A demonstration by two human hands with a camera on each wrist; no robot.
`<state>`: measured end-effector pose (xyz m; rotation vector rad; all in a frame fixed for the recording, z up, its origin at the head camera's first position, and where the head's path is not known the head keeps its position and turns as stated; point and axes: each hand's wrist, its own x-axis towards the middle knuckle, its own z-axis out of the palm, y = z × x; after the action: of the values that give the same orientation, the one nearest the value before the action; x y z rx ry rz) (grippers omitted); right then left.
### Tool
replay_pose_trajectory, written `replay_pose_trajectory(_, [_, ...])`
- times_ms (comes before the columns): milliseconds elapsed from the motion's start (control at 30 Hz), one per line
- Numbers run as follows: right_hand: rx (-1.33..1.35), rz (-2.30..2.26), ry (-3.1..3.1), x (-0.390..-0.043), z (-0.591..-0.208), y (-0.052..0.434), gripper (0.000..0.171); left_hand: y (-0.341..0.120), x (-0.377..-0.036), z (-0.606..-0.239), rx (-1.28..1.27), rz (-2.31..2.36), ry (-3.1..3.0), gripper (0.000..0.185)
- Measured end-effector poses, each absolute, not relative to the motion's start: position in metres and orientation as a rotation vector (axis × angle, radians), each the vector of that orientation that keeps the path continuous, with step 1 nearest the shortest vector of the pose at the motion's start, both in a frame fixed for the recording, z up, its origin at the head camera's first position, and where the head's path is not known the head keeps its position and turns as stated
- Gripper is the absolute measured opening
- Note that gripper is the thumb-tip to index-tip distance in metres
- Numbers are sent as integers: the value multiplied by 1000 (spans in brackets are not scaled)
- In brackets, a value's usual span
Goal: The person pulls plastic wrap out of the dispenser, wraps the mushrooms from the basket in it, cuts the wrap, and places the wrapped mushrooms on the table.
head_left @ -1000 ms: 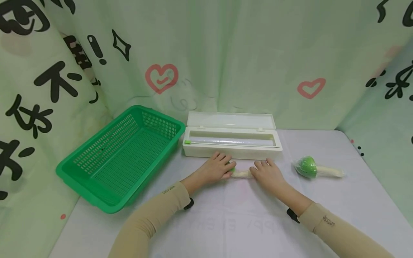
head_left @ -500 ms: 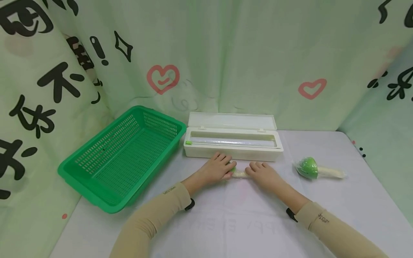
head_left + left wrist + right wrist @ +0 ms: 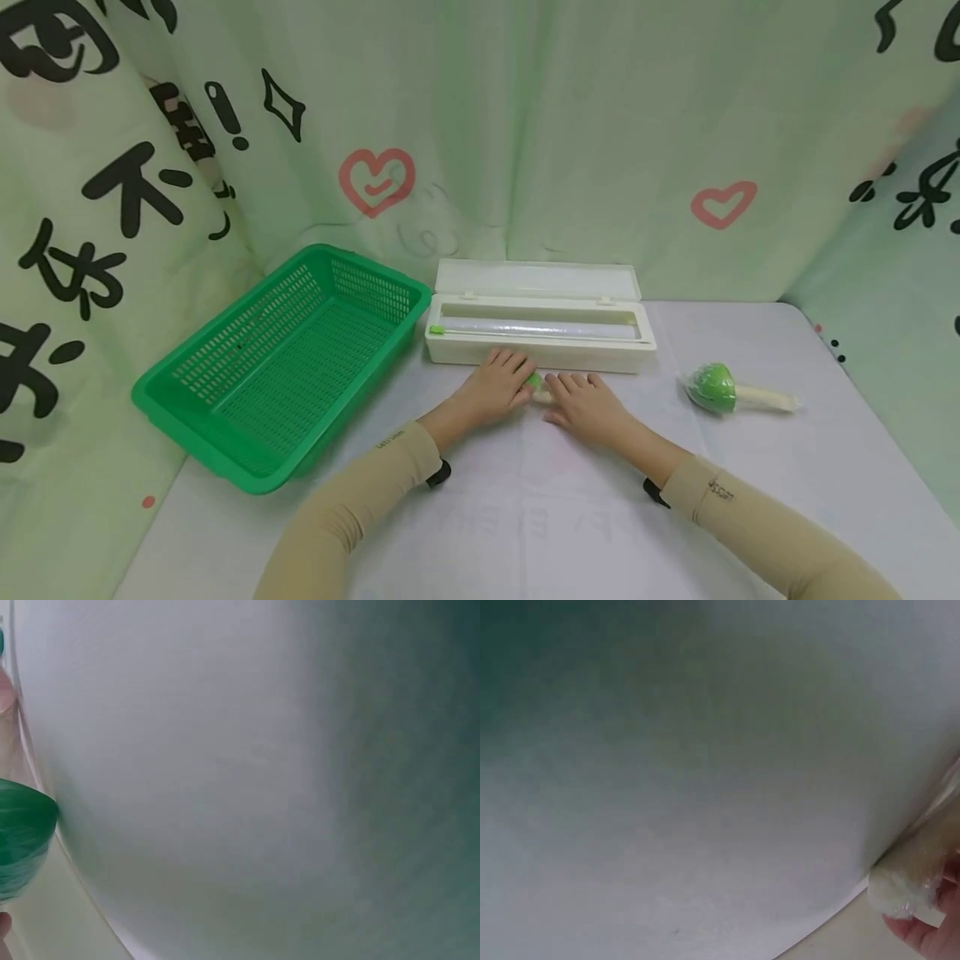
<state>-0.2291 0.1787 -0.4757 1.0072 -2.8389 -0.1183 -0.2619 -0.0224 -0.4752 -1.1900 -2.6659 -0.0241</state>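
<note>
A small toy vegetable with a green head and a pale stem lies on the white table, just in front of the cling film box. My left hand rests flat over its green end, fingers straight. My right hand lies flat over the stem, fingers stretched toward the box. Only a sliver of the toy shows between the hands. In the right wrist view the film-wrapped stem tip shows beside a fingertip.
A green slatted basket stands tilted at the left. The white cling film box stands with its lid up, the roll visible inside. A second wrapped toy vegetable lies at the right. Patterned curtains close in the back and sides.
My right hand has slid left along the stem toward the left hand, covering most of the toy. The left hand has hardly moved.
</note>
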Motion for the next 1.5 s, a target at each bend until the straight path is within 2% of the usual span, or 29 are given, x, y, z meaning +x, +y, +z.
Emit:
replay_pose_trajectory(200, [979,-173,-2646,-236,-479,169,43,-29,-262,-473,-1162,-89,-2429,33])
replay_pose_trajectory(367, [977,-145,-2450,-233,-470,164,29,-34,-260,-466,-1154,-165,-2087,43])
replay_pose_trajectory(700, [885,-182,-2317,-227,-464,152,46,-37,-258,-460,-1097,-256,-1839,47])
replay_pose_trajectory(1200, [844,-106,-2217,-230,-470,149,43,-36,-254,-460,-1075,-274,-1849,46])
replay_pose_trajectory(1500, [789,-70,-2233,-234,-456,167,45,-50,-258,-453,-1093,-274,-1796,44])
